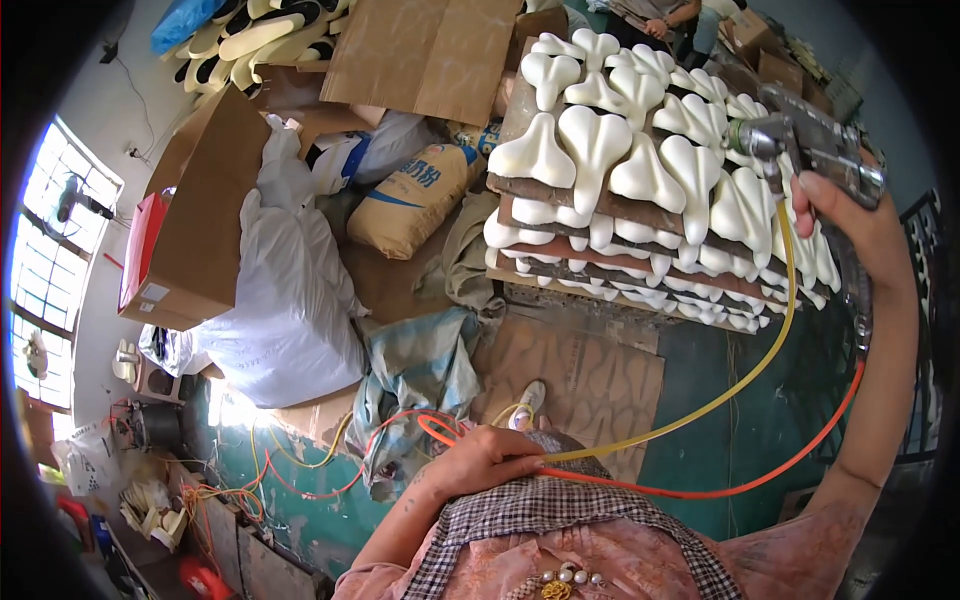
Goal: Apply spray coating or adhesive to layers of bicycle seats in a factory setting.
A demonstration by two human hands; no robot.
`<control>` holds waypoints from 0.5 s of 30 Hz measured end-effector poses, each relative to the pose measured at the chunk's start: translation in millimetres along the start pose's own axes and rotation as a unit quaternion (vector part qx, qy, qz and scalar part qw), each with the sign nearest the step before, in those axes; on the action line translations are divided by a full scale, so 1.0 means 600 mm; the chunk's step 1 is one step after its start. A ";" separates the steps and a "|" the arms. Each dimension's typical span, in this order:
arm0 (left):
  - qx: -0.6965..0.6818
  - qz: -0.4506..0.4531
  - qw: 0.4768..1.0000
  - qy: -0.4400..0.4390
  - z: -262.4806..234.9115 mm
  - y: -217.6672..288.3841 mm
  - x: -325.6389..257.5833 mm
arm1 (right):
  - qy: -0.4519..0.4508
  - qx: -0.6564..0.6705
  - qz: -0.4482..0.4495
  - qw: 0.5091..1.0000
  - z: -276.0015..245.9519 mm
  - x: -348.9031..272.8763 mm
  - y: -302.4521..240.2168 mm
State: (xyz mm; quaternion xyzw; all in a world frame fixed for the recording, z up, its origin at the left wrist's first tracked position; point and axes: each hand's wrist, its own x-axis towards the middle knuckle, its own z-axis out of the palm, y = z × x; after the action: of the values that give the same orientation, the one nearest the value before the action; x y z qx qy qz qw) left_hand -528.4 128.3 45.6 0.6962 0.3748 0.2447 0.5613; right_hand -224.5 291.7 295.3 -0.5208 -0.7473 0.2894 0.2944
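- Right hand (850, 215), at two o'clock, is clamped on a metal spray gun (810, 140) aimed at stacked white moulded pieces (640, 170).
- Left hand (480, 460), at six o'clock, is closed around the yellow hose (720, 395) and orange hose (700, 492).
- Judged: the gun is rigid and fairly heavy, best held at the handle; the hoses are limp.

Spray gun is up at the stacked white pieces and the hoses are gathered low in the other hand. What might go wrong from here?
1. The yellow hose and orange hose sag between the left hand and the spray gun; they may tug the gun off aim.
2. More loops of hose lie on the floor by the crumpled cloth, a likely snag or trip.
3. The white moulded pieces sit on stacked boards; a bump from the right hand might shift them.
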 end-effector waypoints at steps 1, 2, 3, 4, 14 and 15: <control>-0.007 -0.014 1.000 -0.006 0.007 0.003 -0.012 | -0.020 0.012 -0.004 1.000 0.010 -0.019 -0.014; -0.008 -0.017 1.000 -0.004 0.015 0.002 -0.022 | -0.040 0.023 -0.007 0.999 0.025 -0.039 -0.032; -0.008 -0.008 1.000 -0.004 0.021 0.000 -0.031 | 0.004 0.055 0.011 0.998 0.045 -0.062 -0.051; -0.008 0.001 1.000 -0.004 0.027 0.001 -0.039 | 0.005 0.055 0.011 0.998 0.043 -0.067 -0.050; 0.005 0.029 0.999 -0.032 0.071 0.030 -0.042 | -0.016 0.047 -0.001 0.999 0.005 -0.127 -0.043; 0.004 0.038 0.999 -0.032 0.077 0.030 -0.036 | 0.001 0.031 -0.003 1.000 -0.007 -0.124 -0.037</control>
State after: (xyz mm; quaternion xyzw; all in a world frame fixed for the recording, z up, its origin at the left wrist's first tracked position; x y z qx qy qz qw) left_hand -501.7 81.5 53.0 0.7198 0.3304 0.2420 0.5606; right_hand -213.8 215.5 304.4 -0.5095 -0.7392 0.3113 0.3117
